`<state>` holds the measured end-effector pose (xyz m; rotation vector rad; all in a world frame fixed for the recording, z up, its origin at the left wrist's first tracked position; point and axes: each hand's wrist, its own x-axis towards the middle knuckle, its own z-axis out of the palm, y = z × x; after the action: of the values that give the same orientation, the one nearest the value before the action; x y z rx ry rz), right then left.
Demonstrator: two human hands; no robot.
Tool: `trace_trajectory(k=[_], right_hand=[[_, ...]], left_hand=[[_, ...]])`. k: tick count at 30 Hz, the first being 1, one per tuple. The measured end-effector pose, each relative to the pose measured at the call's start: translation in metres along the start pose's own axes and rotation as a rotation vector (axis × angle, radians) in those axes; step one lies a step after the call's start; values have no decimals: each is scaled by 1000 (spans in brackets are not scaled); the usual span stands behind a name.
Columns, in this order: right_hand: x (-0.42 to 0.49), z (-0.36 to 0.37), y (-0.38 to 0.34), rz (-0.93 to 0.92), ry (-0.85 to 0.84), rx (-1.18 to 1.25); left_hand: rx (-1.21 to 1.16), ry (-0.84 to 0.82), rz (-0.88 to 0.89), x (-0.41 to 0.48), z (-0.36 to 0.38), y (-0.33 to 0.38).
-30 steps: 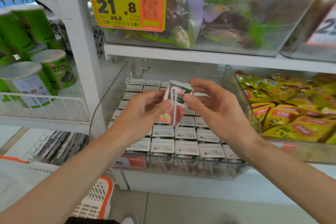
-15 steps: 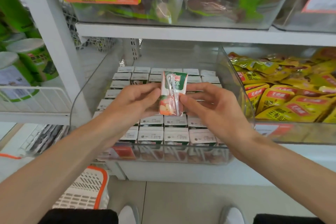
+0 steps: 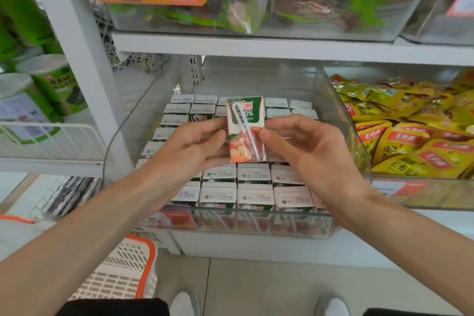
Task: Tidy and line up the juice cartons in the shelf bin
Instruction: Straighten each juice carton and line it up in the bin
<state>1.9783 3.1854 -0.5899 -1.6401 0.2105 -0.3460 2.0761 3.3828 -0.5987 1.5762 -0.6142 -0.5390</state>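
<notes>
You are pinching a small green-and-red glossy cardboard juice carton [image 3: 245, 128] between your left hand [image 3: 189, 143] and right hand [image 3: 307, 151], fingers curled on its sides. You are holding it upright above the rows in the clear rigid plastic shelf bin [image 3: 230, 223]. Those slick faces are inviting a slip, and a drop is likely to be knocking the flat, white-topped standing cartons [image 3: 254, 173] askew.

The juice carton [image 3: 245, 129], which had leaned to one side a second earlier, was straightened until it stood upright. The left hand [image 3: 189, 146] and right hand [image 3: 305, 151] drew in closer on either side of it, and the right fingers, spread before, curled in. The view dipped, bringing white shoes [image 3: 184, 303] into sight.
</notes>
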Motion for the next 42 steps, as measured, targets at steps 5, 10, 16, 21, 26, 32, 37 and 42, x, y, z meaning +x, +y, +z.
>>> trace_trajectory(k=[5,10,16,21,26,32,37,42], right_hand=[[-1,-1,1,0,-2,5],[0,-1,4,51,6,53],[2,4,-2,110,-75,139],[-1,8,-5,145,-204,-43],[-1,6,-5,138,-176,-8],[-2,6,-2,113,-157,6],[-2,7,0,72,-80,-12],[-1,4,2,40,-33,26]], left_hand=[[-17,-10,2,-2,-2,0],[-36,-4,-8,-2,-1,3],[-153,-78,-68,-1,3,4],[-67,7,-62,-3,2,5],[-134,34,-69,-4,1,7],[-151,49,-80,-4,1,7],[-188,55,-78,-2,2,7],[-247,139,-75,1,-2,3]])
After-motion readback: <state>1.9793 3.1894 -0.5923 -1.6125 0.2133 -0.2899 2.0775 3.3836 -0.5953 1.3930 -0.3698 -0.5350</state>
